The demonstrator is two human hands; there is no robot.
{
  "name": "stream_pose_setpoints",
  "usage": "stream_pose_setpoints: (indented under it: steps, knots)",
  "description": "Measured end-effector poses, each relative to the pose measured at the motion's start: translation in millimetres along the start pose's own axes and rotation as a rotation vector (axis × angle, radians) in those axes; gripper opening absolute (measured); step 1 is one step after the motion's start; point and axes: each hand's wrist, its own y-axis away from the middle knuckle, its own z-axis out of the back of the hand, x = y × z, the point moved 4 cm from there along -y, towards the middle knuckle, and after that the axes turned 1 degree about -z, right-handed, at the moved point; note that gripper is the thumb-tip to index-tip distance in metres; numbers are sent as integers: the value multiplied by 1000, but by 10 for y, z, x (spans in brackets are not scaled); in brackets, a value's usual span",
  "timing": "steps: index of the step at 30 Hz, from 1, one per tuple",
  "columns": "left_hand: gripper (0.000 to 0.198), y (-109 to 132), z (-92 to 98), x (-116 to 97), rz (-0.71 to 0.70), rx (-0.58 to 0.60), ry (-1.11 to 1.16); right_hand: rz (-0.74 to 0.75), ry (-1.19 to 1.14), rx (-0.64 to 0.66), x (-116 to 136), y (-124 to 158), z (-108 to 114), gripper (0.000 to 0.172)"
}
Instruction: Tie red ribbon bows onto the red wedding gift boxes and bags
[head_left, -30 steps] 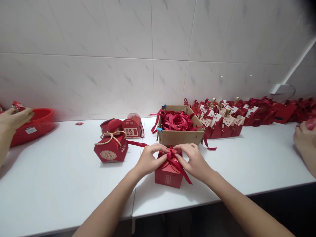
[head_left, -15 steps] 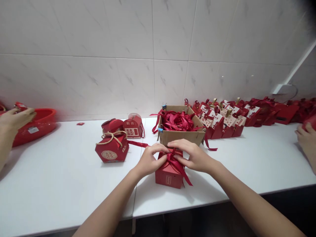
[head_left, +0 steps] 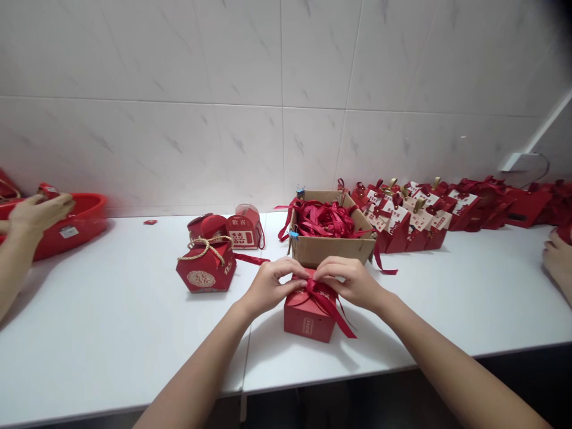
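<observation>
A small red gift box (head_left: 308,319) stands on the white tabletop (head_left: 111,333) just in front of the cardboard box (head_left: 333,250), almost touching its near wall. It has matte red card, a sloping top and a small gold label low on its front face. A red ribbon (head_left: 330,305) is gathered at its top. The left hand (head_left: 268,287) and the right hand (head_left: 354,282) meet over that top. The fingers (head_left: 298,281) of each are pressed together, pinching the red ribbon at the knot, left and right of it. The cardboard box is open and heaped with loose red ribbons. To its left stand a hexagonal red box (head_left: 206,269) with a gold cord and a rounded red box (head_left: 243,229). To its right runs a row of tagged red boxes (head_left: 411,220) along the wall. Far to its left, another person's hand (head_left: 41,211) rests at a red basin (head_left: 83,221); far to its right another hand (head_left: 556,259) shows at the frame edge. Both hands cover the gift box's top. The gift box sits upright, its labelled face toward the camera. The ribbon tails run slantwise from the knot down to the near right.
</observation>
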Motion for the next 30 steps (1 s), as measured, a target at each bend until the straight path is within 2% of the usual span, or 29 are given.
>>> stream_pose_setpoints:
  steps: [5,10,16,21,30]
  knots:
    - [16,-1,25,-14,-99,37,-95,-12,24,3,-30,35,-38,29]
    - [19,10,15,-43,-105,22,-162,38,92,17,-27,65,-78,38]
    - [21,20,-12,-45,-179,21,-229,31,159,83,-22,81,-125,36]
    - [26,32,-32,-30,-227,0,-299,90,207,114,-1,69,-135,34]
    - [29,16,-52,51,-137,-75,-307,0,152,110,-44,63,-153,24]
